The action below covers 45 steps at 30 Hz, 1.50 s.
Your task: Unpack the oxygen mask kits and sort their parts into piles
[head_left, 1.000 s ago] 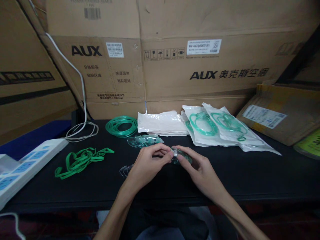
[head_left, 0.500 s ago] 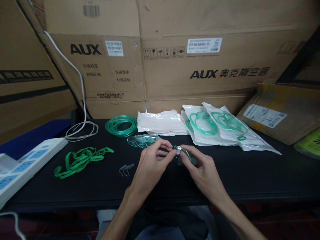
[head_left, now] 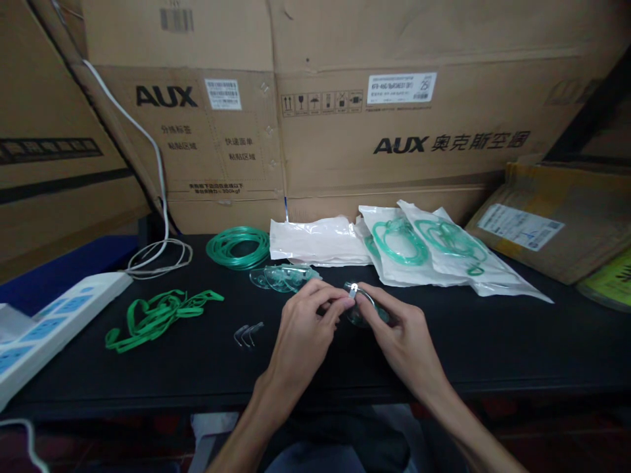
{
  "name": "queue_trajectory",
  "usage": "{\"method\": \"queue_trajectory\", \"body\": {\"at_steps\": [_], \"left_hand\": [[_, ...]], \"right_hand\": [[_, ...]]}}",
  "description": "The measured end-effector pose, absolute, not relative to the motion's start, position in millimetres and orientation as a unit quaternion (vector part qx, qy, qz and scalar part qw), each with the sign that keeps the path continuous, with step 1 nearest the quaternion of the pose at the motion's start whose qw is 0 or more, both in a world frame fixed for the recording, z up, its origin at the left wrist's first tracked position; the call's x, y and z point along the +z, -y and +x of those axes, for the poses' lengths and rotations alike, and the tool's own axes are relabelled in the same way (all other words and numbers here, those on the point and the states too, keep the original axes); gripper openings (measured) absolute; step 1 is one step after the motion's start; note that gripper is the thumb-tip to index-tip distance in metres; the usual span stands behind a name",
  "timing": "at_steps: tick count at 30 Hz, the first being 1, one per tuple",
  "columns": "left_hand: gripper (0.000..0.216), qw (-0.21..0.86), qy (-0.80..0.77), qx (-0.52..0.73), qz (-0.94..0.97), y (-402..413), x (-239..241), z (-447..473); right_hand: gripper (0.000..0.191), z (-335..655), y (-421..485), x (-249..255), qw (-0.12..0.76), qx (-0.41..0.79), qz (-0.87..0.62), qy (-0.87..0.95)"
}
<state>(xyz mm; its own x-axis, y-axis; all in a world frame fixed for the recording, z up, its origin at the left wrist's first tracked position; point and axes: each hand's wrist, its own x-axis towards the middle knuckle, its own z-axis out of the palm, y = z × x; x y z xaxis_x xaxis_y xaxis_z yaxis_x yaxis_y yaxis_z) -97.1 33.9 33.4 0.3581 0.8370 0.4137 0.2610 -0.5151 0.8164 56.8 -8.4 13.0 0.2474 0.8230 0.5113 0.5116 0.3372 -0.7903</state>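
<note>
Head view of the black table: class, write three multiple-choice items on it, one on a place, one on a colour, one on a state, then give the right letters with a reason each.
1. Where does the coiled tubing lie?
A. left of the sealed bags
B. on the power strip
C. under the hands

2. What colour are the loose straps?
A. red
B. green
C. yellow

3. How is the clear mask held?
A. it lies untouched
B. by one hand only
C. by both hands

Answers:
1. A, the coil lies left of the sealed bags at the table's back.
2. B, they are bright green on the black table.
3. C, the left hand and right hand both grip it, pinching a small metal clip.
</note>
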Motion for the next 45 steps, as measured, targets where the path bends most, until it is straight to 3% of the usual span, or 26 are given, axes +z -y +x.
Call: {"method": "queue_trajectory", "body": {"at_steps": [14, 19, 24, 28, 33, 39, 45], "left_hand": [[0.017, 0.388, -0.382, 0.446, 0.710, -30, 24, -90], [0.017, 0.395, -0.366, 0.434, 0.722, -28, 24, -91], [0.008, 0.309, -0.385, 0.415, 0.764, -28, 30, -94], [0.026, 0.268, -0.338, 0.407, 0.805, -34, 36, -103], [0.021, 0.250, -0.236, 0.367, 0.865, -42, 42, -118], [0.032, 0.246, -0.230, 0.331, 0.882, -44, 47, -127], [0.031, 0.253, -0.241, 0.311, 0.884, -46, 49, -131]], "right_hand": [[0.025, 58, 12, 18, 0.540, 0.031, -0.542, 0.643], [0.027, 60, 15, 25, 0.515, 0.092, -0.586, 0.619], [0.030, 64, 16, 31, 0.489, 0.174, -0.591, 0.618], [0.031, 68, 14, 35, 0.457, 0.255, -0.554, 0.647], [0.029, 69, 13, 35, 0.456, 0.310, -0.520, 0.652], [0.029, 68, 14, 33, 0.466, 0.397, -0.507, 0.606], [0.030, 71, 15, 38, 0.427, 0.407, -0.499, 0.635]]}}
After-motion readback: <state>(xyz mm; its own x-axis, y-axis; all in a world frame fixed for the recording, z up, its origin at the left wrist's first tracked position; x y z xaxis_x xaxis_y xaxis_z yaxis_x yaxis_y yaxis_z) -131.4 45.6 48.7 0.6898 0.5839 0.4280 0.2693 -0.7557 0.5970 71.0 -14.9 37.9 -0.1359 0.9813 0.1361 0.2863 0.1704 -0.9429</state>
